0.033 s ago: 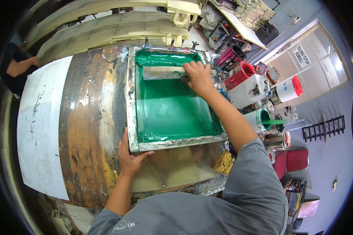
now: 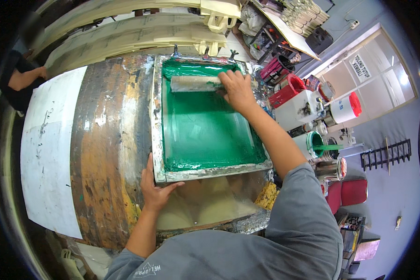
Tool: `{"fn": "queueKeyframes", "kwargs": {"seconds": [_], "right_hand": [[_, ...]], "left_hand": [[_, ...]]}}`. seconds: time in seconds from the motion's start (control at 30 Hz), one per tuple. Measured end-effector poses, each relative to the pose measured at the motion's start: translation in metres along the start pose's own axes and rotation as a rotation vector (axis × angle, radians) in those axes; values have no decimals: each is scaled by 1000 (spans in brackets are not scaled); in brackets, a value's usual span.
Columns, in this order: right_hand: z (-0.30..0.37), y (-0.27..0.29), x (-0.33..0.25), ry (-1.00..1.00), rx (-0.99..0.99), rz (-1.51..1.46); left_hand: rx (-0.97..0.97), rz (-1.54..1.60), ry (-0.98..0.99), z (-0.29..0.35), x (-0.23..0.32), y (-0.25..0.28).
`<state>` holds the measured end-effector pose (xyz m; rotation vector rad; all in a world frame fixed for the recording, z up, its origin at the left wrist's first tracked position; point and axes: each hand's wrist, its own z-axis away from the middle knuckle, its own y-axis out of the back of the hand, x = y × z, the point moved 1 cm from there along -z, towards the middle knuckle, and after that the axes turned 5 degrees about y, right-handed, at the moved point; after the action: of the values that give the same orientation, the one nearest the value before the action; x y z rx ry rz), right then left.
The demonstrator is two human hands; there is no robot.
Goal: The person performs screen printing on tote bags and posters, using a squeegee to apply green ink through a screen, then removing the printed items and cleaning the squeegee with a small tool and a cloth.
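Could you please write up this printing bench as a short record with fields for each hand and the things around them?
Left hand: left hand presses on the near left corner of the screen frame
Right hand: right hand grips the squeegee at the far end of the screen
Ink: green ink covers the mesh inside the frame
Surface: paint-stained table with a white sheet at its left
Right side: open tin of green ink, white tub with red lid
Other person: an arm at far left
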<state>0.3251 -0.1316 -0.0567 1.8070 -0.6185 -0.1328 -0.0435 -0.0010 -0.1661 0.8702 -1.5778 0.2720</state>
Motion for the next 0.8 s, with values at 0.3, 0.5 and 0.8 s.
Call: {"fn": "queueKeyframes", "kwargs": {"seconds": [0.3, 0.5, 0.8], "right_hand": [[-80, -35, 70, 81, -180, -114], [-71, -22, 44, 37, -205, -88], [-44, -13, 32, 23, -72, -28]], "left_hand": [[4, -7, -42, -2, 4, 1], [2, -6, -6, 0, 3, 1], [10, -79, -61, -5, 15, 2]]}}
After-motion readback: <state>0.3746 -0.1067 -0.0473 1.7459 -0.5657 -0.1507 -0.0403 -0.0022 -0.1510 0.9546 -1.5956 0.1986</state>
